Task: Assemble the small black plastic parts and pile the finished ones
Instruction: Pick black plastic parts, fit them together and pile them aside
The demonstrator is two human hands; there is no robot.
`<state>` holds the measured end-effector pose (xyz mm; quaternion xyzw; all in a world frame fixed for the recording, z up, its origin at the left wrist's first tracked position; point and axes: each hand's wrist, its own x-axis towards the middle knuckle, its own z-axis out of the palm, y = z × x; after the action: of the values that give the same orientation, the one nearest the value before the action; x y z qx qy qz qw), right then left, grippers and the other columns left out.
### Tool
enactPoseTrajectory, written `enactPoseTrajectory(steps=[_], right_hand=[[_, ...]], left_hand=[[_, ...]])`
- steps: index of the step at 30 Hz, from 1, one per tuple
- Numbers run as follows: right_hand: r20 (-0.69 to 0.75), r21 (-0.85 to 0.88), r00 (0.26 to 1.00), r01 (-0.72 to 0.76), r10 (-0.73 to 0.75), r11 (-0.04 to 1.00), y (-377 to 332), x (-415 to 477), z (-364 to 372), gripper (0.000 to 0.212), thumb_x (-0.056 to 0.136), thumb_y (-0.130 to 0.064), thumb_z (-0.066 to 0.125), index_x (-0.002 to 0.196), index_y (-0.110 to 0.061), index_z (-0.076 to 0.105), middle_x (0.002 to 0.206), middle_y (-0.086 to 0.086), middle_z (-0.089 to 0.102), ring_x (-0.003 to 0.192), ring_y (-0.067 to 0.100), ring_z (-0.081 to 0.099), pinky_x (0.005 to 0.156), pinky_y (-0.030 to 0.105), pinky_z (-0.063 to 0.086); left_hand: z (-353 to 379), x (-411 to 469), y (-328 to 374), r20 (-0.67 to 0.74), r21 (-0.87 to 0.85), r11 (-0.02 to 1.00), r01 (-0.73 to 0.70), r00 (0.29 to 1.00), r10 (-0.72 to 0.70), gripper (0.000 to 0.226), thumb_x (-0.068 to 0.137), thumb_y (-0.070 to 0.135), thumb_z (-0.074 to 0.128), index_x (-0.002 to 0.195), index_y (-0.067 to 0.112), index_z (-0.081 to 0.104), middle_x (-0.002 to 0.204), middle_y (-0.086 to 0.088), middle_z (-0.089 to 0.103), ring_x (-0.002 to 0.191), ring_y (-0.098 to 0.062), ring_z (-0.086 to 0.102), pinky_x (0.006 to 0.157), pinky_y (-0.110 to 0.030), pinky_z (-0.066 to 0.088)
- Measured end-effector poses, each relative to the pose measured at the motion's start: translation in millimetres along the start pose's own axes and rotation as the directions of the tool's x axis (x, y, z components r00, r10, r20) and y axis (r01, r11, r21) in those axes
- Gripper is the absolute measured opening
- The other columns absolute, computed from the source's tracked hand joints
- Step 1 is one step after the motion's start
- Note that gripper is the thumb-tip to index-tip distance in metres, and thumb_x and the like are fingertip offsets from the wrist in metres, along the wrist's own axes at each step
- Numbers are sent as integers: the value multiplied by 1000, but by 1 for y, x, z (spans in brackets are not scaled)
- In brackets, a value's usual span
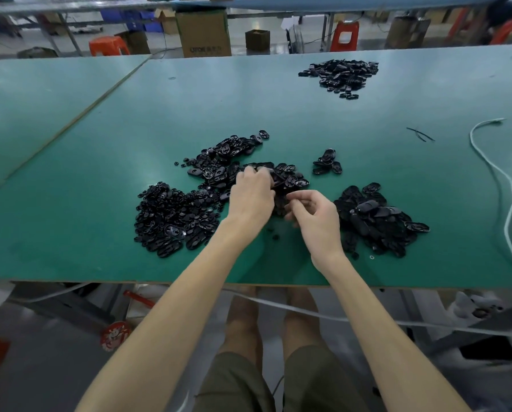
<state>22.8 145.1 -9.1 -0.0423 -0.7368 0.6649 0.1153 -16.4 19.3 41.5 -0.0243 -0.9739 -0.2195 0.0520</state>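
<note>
- Small black plastic parts (pixel 171 217) lie in loose heaps across the green counter (pixel 70 173); left heap runs into the middle one, so types may mix.
- Left hand (pixel 250 193) curled over the middle heap (pixel 287 179), apparently gripping a part; grip hidden.
- Right hand (pixel 314 211) pinches narrowly; contents unclear, a small piece could drop.
- Right heap (pixel 376 218) close by.
- Carton (pixel 202 32) print blurred, unreadable.

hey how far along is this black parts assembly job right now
Done, apparently: a small cluster set apart, maybe the heap on the right; which piles are finished is unclear. In hand: the left hand and right hand work at the middle pile. Left: large heaps front-left and behind, plus a far pile.
</note>
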Motion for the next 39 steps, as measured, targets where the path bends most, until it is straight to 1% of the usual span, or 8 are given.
enactPoseTrajectory(steps=[3, 11, 17, 21, 24, 28, 33, 39], right_hand=[[11, 15, 1000, -7, 6, 1000, 1, 1, 1, 16, 98, -2, 60, 102, -13, 71, 84, 1, 75, 68, 7, 69, 64, 26, 52], [8, 24, 1000, 1, -1, 1000, 1, 0, 0, 15, 99, -2, 61, 103, -12, 71, 85, 3, 74, 68, 6, 68, 60, 22, 52], [-15, 42, 1000, 13, -12, 999, 3, 2, 0, 10, 101, -11, 62, 103, -15, 71, 83, -1, 74, 68, 8, 68, 62, 22, 51], [13, 24, 1000, 17, -17, 1000, 0, 1, 1, 22, 107, -27, 55, 100, -15, 72, 81, -4, 76, 66, 8, 68, 57, 22, 50], [53, 41, 999, 8, -11, 999, -1, 0, 1, 33, 109, -33, 52, 97, -12, 73, 82, 4, 77, 56, 14, 64, 51, 25, 46], [50, 112, 999, 7, -12, 994, 1, 1, -1, 16, 105, -24, 61, 104, -13, 73, 78, -1, 75, 57, 12, 62, 51, 23, 46], [67, 126, 998, -1, -8, 992, 4, 2, -1, 9, 99, -11, 68, 106, -13, 73, 84, -2, 76, 65, 10, 66, 57, 22, 49], [69, 125, 998, -7, -1, 992, 5, 3, -1, 9, 99, -9, 67, 105, -13, 72, 85, 0, 77, 67, 10, 68, 58, 22, 50]], left_hand=[[0, -3, -8, 70, 33, 999, 32, 997, -34, 37, 97, 30, 69, 122, 5, 58, 128, -17, 52, 121, -34, 51, 101, -46, 46], [11, -9, -14, -14, -303, 952, 42, 999, -49, 21, 92, 12, 75, 111, 10, 66, 109, -8, 60, 96, -21, 60, 84, -28, 45], [4, -11, -15, 31, -690, 721, 57, 998, -49, 8, 91, 6, 74, 95, 12, 76, 71, 8, 65, 65, -4, 58, 67, -23, 48], [2, -16, -13, 7, -854, 520, -16, 999, 42, 13, 92, -4, 69, 94, 8, 73, 84, 2, 68, 74, -9, 61, 73, -28, 54], [4, -19, -15, -40, -874, 479, -73, 996, 79, 15, 92, -8, 67, 94, 7, 71, 84, 6, 71, 75, -10, 65, 76, -25, 55], [1, -22, -22, -64, -769, 624, -140, 988, 143, 18, 90, -8, 69, 94, 8, 74, 85, 1, 74, 77, -15, 68, 77, -22, 52], [-18, -18, -44, -90, -295, 941, -164, 986, 144, 31, 96, -6, 57, 107, 17, 75, 109, 3, 70, 96, -12, 65, 91, -26, 50], [-46, -7, -76, -16, 108, 988, 112, 994, -111, 11, 96, 13, 71, 106, 13, 71, 115, -9, 66, 103, -26, 64, 91, -42, 54]])
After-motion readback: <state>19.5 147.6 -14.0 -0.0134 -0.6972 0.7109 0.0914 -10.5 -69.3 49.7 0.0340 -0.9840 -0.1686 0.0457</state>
